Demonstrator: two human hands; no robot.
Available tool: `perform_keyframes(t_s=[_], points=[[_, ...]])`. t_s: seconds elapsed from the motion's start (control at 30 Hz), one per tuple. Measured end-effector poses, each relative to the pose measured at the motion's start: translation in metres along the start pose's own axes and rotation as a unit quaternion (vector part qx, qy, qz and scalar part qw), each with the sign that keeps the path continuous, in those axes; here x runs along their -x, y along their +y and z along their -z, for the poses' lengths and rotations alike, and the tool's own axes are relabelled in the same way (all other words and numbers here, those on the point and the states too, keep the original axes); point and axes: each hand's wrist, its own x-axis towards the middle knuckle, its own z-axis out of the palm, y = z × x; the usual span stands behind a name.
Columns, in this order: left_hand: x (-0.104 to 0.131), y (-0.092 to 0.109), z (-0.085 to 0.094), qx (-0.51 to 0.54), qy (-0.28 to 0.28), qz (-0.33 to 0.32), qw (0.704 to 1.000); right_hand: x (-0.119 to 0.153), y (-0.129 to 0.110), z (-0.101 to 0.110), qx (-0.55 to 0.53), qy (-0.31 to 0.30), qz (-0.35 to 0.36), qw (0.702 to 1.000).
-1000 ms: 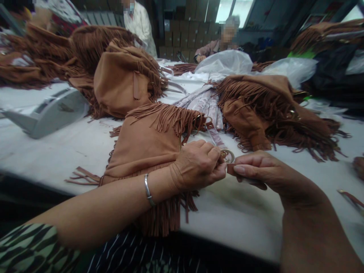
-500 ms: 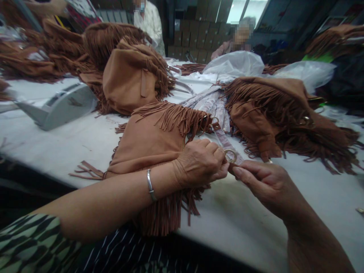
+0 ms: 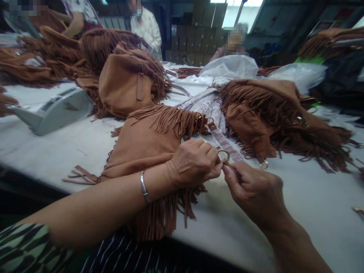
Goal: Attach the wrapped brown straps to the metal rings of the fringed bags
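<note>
The left hand (image 3: 193,163) pinched a small gold metal ring (image 3: 223,154) on the wrapped strap of the tan suede fringed bag (image 3: 148,144), which lay on the white table (image 3: 313,197) under that forearm. The right hand (image 3: 256,189) closed its fingertips on a thin brown strap end (image 3: 231,167) just beside the ring. The suede looked soft and floppy, so the stiff ring seemed the surest hold.

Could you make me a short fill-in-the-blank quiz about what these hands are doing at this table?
1. The left hand pinches a gold metal ____.
2. The left wrist wears a silver ____.
3. The bag under the left arm is trimmed with ____.
4. The right hand pinches a thin brown ____.

Missing words: ring; bracelet; fringe; strap
</note>
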Motion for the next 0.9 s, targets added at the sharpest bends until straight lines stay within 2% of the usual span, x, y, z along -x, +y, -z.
perform_keyframes(t_s=[0.1, 0.17, 0.27, 0.33, 0.4, 0.47, 0.6, 0.7, 0.8, 0.9], points=[[0.0, 0.001, 0.0, -0.009, 0.019, 0.005, 1.0, 0.0, -0.008, -0.003, 0.028, 0.025, -0.017, 0.999], [0.001, 0.001, 0.0, -0.013, 0.028, 0.007, 1.0, 0.001, -0.01, -0.003, 0.008, 0.019, -0.046, 0.999], [0.001, 0.001, -0.001, -0.012, 0.028, 0.007, 1.0, 0.0, -0.009, 0.0, -0.099, -0.038, -0.122, 0.987], [0.0, -0.002, -0.002, -0.004, 0.018, 0.001, 1.0, -0.002, -0.007, 0.003, -0.193, -0.091, -0.167, 0.963], [0.0, -0.006, -0.003, 0.012, 0.0, -0.014, 1.0, -0.004, -0.004, 0.006, -0.265, -0.132, -0.187, 0.937], [-0.001, -0.011, -0.004, 0.028, -0.023, -0.032, 0.999, -0.005, -0.001, 0.008, -0.285, -0.148, -0.185, 0.929], [-0.001, -0.015, -0.004, 0.029, -0.042, -0.048, 0.998, -0.003, -0.001, 0.004, -0.19, -0.111, -0.141, 0.965], [-0.002, -0.008, -0.002, 0.024, -0.078, -0.002, 0.997, 0.0, -0.002, -0.001, -0.106, -0.071, -0.093, 0.988], [-0.003, 0.0, 0.003, 0.045, -0.144, 0.063, 0.987, 0.001, -0.002, -0.003, -0.075, -0.051, -0.067, 0.994], [-0.003, 0.002, 0.008, 0.076, -0.176, 0.089, 0.977, 0.001, 0.0, -0.001, -0.105, -0.056, -0.076, 0.99]])
